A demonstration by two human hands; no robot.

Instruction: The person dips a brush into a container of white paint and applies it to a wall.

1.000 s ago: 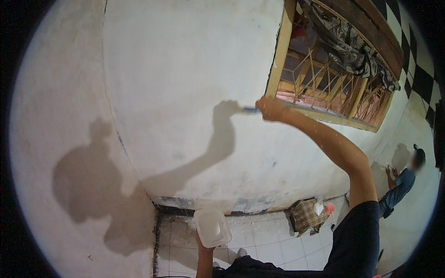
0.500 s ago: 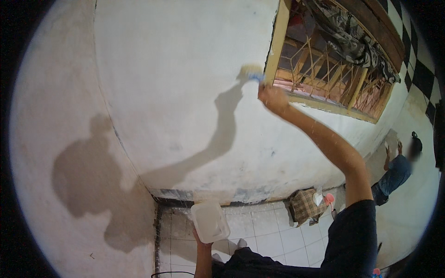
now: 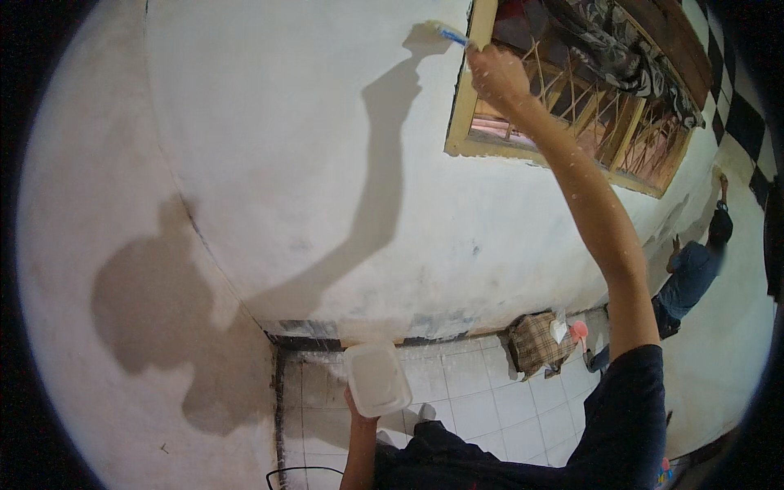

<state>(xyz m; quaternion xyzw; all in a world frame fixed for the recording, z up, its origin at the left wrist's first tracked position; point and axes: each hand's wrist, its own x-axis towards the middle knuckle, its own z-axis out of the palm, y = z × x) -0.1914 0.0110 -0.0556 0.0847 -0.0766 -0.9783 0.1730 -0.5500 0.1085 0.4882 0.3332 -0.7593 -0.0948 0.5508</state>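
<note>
My right hand (image 3: 500,77) is closed round the handle of a paintbrush (image 3: 449,34), blue at the handle with pale bristles. The bristles are at the white wall (image 3: 302,147), just left of the window frame (image 3: 462,122); I cannot tell if they touch it. White specks dot my right forearm. Low in front of me, my left hand (image 3: 363,410) grips a whitish plastic tub (image 3: 378,380) from beneath and the side. The tub's contents look pale, and most of the left fingers are hidden behind it.
A barred window with a patterned cloth (image 3: 629,77) is at the upper right. A plaid-covered bundle (image 3: 539,343) and a pink object (image 3: 579,331) rest on the tiled floor (image 3: 457,380). Farther right, a co-worker (image 3: 690,269) reaches up the wall. A black cable (image 3: 306,469) lies at lower left.
My right hand and the paintbrush have moved up along the wall beside the window. The tub stays in my left hand, nearly unmoved. The co-worker now has an arm raised higher.
</note>
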